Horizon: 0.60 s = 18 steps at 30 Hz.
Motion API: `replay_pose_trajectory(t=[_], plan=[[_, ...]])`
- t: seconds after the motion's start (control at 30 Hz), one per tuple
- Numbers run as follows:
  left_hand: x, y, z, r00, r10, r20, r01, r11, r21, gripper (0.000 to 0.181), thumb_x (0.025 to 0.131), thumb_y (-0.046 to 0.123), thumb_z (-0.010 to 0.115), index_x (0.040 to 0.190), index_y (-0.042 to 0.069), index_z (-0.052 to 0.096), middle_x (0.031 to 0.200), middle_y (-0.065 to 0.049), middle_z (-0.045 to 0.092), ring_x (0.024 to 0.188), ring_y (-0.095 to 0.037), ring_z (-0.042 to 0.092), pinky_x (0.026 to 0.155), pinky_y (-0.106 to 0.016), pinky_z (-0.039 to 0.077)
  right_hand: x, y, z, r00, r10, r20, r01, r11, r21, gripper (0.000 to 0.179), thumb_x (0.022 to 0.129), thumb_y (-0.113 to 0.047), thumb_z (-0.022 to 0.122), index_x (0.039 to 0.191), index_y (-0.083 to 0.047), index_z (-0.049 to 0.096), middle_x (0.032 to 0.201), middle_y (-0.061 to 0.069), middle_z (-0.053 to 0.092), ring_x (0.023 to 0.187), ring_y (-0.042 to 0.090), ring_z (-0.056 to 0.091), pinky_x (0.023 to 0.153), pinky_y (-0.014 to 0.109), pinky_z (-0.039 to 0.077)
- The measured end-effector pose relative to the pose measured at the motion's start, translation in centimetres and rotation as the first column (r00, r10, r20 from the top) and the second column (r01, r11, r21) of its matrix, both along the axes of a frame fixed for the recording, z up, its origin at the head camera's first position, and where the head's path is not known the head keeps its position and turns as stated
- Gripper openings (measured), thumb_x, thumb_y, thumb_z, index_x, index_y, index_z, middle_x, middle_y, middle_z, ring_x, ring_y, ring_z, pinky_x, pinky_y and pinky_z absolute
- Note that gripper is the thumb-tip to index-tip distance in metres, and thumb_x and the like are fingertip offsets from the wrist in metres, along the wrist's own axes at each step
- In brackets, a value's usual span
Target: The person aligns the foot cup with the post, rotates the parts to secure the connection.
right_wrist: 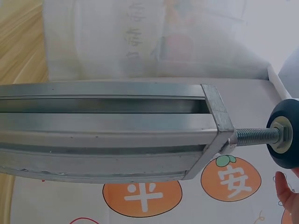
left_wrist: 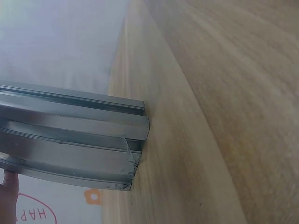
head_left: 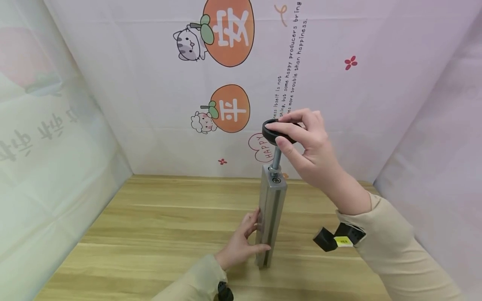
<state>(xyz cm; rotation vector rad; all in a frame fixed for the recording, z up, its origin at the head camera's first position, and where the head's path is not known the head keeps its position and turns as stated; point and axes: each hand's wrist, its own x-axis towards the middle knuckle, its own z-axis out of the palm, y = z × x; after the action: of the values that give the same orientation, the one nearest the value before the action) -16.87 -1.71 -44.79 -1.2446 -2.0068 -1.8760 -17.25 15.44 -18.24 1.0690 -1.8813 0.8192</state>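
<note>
A slotted aluminium profile stands upright on the wooden table, its lower end touching the boards in the left wrist view. Low down, my left hand holds it between thumb and fingers. A metal end plate caps the top, with a bolt head showing beside a threaded rod. On that rod sits the round black base of a levelling foot. My right hand grips the black base from above and the side, and some of its fingers are hidden behind it. Bare thread shows between plate and base.
The wooden table ends at a white printed cloth backdrop close behind the profile. More cloth hangs at the left and right sides. A black wrist camera with a yellow label juts from the right sleeve.
</note>
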Motion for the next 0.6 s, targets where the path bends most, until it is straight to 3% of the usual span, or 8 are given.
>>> replay_pose_trajectory(t=[0.23,0.4,0.6], plan=[[0.2,0.0,-0.1,0.999,-0.007,0.035,0.007,1.0,-0.009,0.101,0.075,-0.005,0.074,0.152,0.013,0.011,0.124,-0.021,0.038,0.119,-0.004,0.037,0.101,-0.03,0.043,-0.2,-0.8,-0.7,0.993,-0.048,-0.105,0.04,0.996,-0.076,0.05,0.098,-0.044,0.043,0.1,-0.002,0.069,0.101,0.021,0.053,0.091,0.038,0.036,0.077,0.028,0.024],[0.1,0.0,-0.1,0.999,-0.004,0.04,0.004,1.0,-0.005,0.102,0.075,-0.006,0.073,0.152,0.014,0.011,0.124,-0.021,0.038,0.118,-0.004,0.038,0.101,-0.029,0.042,-0.1,-1.6,-0.9,0.983,-0.093,-0.157,0.068,0.985,-0.162,0.046,0.098,-0.041,0.044,0.097,-0.003,0.071,0.096,0.021,0.054,0.089,0.038,0.038,0.077,0.034,0.024],[0.2,-0.1,0.2,0.999,-0.006,0.038,0.006,1.0,-0.006,0.101,0.076,-0.005,0.073,0.152,0.014,0.011,0.124,-0.021,0.038,0.119,-0.005,0.037,0.102,-0.03,0.042,0.0,-2.0,-0.8,0.974,-0.129,-0.184,0.095,0.979,-0.181,0.046,0.098,-0.04,0.045,0.096,-0.003,0.071,0.092,0.021,0.053,0.087,0.039,0.038,0.073,0.042,0.025]])
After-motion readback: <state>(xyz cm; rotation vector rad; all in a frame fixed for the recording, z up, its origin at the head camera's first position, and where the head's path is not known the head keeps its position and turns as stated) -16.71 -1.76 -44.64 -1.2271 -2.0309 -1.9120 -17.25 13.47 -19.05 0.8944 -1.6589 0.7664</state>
